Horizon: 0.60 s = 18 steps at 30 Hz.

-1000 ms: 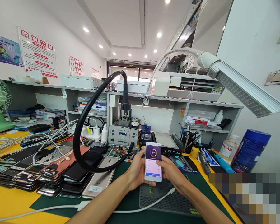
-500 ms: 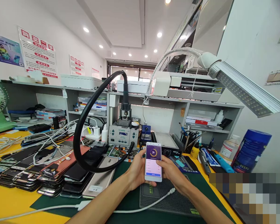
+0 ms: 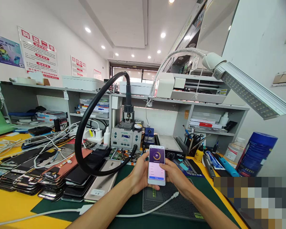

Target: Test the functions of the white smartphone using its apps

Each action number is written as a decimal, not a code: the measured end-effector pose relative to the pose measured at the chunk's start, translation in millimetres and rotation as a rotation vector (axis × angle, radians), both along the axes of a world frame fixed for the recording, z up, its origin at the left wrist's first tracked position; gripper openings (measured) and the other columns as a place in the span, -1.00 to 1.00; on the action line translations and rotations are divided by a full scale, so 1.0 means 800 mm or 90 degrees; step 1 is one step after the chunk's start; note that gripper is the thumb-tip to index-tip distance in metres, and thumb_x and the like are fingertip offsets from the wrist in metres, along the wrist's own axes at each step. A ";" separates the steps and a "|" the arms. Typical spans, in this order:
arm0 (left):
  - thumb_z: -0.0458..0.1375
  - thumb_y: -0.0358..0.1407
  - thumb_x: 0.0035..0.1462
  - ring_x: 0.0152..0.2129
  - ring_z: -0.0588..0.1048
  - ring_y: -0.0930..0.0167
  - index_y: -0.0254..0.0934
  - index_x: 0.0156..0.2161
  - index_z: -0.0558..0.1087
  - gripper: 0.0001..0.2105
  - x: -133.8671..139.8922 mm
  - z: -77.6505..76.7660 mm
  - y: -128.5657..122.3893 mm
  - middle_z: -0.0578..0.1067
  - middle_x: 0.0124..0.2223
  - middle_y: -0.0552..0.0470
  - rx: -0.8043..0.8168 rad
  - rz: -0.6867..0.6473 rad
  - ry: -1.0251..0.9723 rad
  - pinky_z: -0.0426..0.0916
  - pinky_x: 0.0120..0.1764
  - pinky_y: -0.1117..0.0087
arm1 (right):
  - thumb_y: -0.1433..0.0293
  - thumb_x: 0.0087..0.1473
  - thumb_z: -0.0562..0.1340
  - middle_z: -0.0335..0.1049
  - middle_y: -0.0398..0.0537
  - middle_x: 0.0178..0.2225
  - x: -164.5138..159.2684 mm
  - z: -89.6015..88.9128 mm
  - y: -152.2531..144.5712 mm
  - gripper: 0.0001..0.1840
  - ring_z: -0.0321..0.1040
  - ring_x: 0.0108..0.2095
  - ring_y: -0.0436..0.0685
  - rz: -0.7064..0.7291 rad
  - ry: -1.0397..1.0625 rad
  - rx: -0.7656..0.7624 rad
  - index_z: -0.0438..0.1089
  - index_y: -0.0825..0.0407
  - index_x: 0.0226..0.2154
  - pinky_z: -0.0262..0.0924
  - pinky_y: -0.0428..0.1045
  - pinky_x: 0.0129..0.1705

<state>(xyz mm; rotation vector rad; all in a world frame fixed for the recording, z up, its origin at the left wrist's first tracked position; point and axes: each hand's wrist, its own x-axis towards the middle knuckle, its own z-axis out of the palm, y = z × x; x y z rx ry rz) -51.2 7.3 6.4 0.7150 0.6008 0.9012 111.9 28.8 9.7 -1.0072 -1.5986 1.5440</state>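
Note:
A white smartphone is held upright over the work mat, its lit screen showing a purple top with a round gauge reading 70. My left hand wraps the phone from the left and from behind, with fingertips showing below its lower edge. At the right edge, my right hand is closed on the phone, its thumb over the screen; its other fingers are mostly hidden. Beneath both hands lies a dark textured pad on a green mat. A white cable crosses the pad, its loose plug near my right wrist.
Stacked phones and screens fill the left side beside a gold phone. A hot-air station with a looping black hose stands behind. To the right are a pen holder, a blue can and an overhead lamp.
Both hands and the phone stay in nearly the same place, with the thumb still over the screen. The green fan's head at the far left has turned slightly.

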 end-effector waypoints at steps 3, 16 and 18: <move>-0.12 0.22 0.14 -0.50 0.50 0.27 -0.37 -0.10 0.51 -0.32 -0.001 -0.001 0.000 0.51 -0.32 -0.16 0.005 0.002 0.003 0.44 -0.56 0.27 | 0.18 0.09 0.18 0.50 0.03 -0.16 0.000 0.001 0.000 -0.53 0.44 -0.20 0.26 0.001 0.009 -0.004 0.33 0.00 0.02 0.30 0.10 -0.26; -0.10 0.23 0.13 -0.45 0.51 0.22 -0.36 -0.09 0.51 -0.32 0.000 -0.003 0.000 0.48 -0.31 -0.14 0.002 0.018 0.013 0.44 -0.58 0.26 | 0.25 0.07 0.17 0.48 0.03 -0.18 -0.001 0.005 -0.002 -0.51 0.42 -0.21 0.24 0.004 0.004 -0.012 0.28 0.03 0.06 0.30 0.08 -0.28; -0.10 0.23 0.13 -0.47 0.50 0.23 -0.36 -0.12 0.51 -0.33 0.000 -0.003 0.000 0.48 -0.33 -0.13 0.005 0.021 0.012 0.44 -0.57 0.25 | 0.33 0.02 0.17 0.47 0.01 -0.18 -0.002 0.005 -0.002 -0.52 0.41 -0.20 0.24 0.009 -0.003 -0.005 0.29 0.02 0.03 0.30 0.08 -0.27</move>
